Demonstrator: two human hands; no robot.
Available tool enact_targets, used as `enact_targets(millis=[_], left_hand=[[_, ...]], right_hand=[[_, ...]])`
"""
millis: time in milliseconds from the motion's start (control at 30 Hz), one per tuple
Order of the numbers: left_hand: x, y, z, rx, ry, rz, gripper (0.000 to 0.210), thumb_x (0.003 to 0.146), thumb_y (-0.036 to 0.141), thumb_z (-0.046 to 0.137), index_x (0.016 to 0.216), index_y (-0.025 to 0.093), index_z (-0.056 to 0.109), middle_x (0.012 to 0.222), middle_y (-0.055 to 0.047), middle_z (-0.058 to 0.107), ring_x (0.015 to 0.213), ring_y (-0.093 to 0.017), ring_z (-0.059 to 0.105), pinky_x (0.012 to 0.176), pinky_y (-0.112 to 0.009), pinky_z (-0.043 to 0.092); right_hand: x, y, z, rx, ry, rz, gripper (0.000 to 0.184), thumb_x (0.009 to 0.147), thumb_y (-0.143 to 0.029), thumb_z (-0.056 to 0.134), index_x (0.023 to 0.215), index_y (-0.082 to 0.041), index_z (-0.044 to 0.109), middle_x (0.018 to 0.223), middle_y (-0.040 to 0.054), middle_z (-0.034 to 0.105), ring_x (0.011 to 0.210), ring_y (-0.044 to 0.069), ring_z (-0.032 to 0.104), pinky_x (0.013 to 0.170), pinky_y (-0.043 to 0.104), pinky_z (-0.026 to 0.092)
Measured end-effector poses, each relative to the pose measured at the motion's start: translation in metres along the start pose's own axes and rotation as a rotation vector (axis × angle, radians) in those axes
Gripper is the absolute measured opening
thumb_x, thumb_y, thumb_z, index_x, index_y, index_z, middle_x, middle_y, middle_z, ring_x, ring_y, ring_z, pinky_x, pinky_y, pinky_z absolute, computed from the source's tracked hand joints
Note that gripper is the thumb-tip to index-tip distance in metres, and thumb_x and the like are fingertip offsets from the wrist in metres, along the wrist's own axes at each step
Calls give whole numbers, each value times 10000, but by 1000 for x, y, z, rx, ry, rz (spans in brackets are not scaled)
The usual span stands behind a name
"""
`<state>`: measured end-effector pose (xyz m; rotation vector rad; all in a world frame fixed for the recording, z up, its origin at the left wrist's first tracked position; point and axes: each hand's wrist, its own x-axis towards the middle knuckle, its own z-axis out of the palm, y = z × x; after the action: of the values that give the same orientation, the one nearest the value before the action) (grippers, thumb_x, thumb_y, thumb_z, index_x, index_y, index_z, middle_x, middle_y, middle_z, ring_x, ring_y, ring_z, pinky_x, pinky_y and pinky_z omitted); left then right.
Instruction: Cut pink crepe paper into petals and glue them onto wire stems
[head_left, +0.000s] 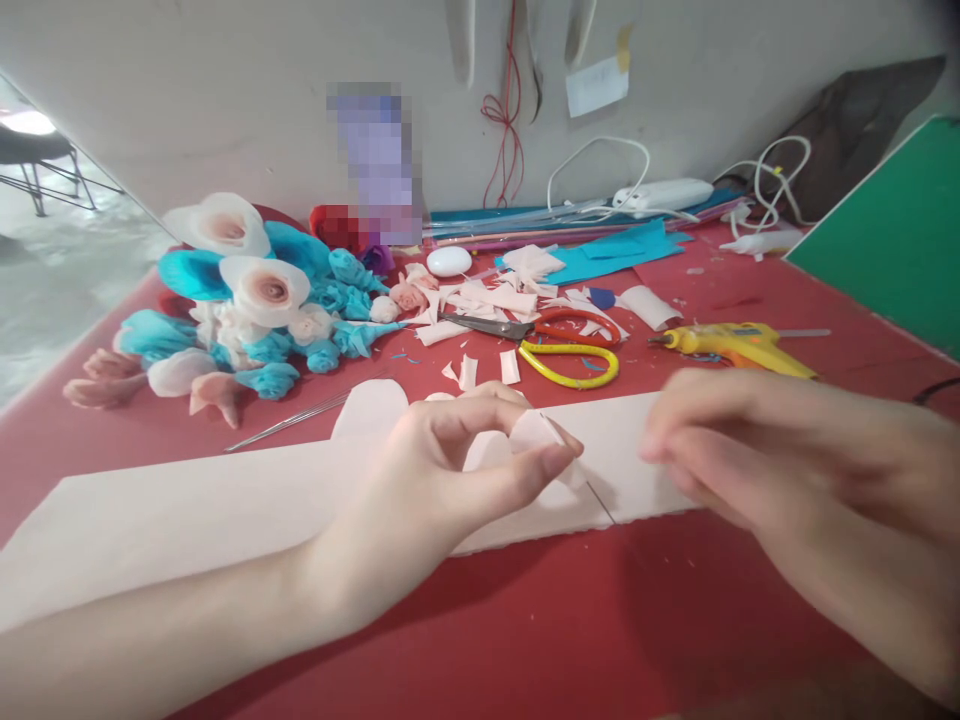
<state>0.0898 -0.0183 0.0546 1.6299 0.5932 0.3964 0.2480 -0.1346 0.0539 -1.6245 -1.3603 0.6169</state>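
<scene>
Between the thumb and fingers of my left hand is a small pale paper petal, pinched and slightly curled. A thin dark wire slants down below it; whether it joins the petal I cannot tell. My right hand, a little blurred, hovers to the right with thumb and fingertips pressed together; anything between them is hidden. Under both hands lies a long pale paper strip. More cut paper petals rest at its back edge, partly behind my left hand.
Red-and-yellow-handled scissors lie beyond my hands among paper scraps. At the right is a yellow glue gun. Blue and pale paper flowers are heaped at the left, near thin wires. A white power strip sits by the wall.
</scene>
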Motion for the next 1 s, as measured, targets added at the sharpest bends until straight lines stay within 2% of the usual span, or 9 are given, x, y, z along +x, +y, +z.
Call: enact_targets(millis=[100,233,400,533,633,800,1000], left_hand=[[0,0,1,9,-11,3,173,828,287,568,698,193,634,736,45,564,749,-88,530,716,-183,395],[1,-2,2,-19,-34,9,138,817,236,577,706,181,638,763,38,556,762,-89,533,736,-188,407],[1,-4,4,-7,-28,22,126,797,238,590,701,183,650,771,28,556,773,-100,521,758,-206,411],[1,-3,5,4,-24,26,137,793,239,588,688,188,661,759,21,550,748,-114,526,736,-243,418],[2,-3,5,-2,-20,36,134,789,227,589,682,193,662,754,20,545,752,-120,525,734,-257,418],[3,-4,4,-10,-1,28,136,785,215,589,674,188,662,743,18,544,738,-122,526,742,-272,413],[2,-4,3,2,35,69,132,780,242,615,674,186,669,707,28,555,710,-105,522,715,-249,410]], right_hand=[[17,-10,1,97,-84,49,83,795,-241,570,738,-259,628,603,-45,611,574,100,585,405,158,394],[20,-8,8,106,-159,110,90,740,-265,600,703,-228,673,670,14,664,624,166,614,364,207,334],[19,-3,11,159,-256,191,158,759,-282,571,664,-213,677,607,8,601,548,130,542,403,214,326],[20,-3,11,243,-351,268,195,772,-294,568,608,-202,622,554,-28,486,512,83,418,419,185,312],[19,-3,10,316,-359,300,233,772,-260,568,551,-184,578,520,-43,403,495,68,348,417,179,270],[19,-4,11,338,-332,278,261,776,-245,569,523,-182,585,493,-48,361,480,64,317,410,194,227],[19,-5,14,290,-254,256,216,763,-280,580,582,-182,645,513,-27,433,490,79,345,414,214,251]])
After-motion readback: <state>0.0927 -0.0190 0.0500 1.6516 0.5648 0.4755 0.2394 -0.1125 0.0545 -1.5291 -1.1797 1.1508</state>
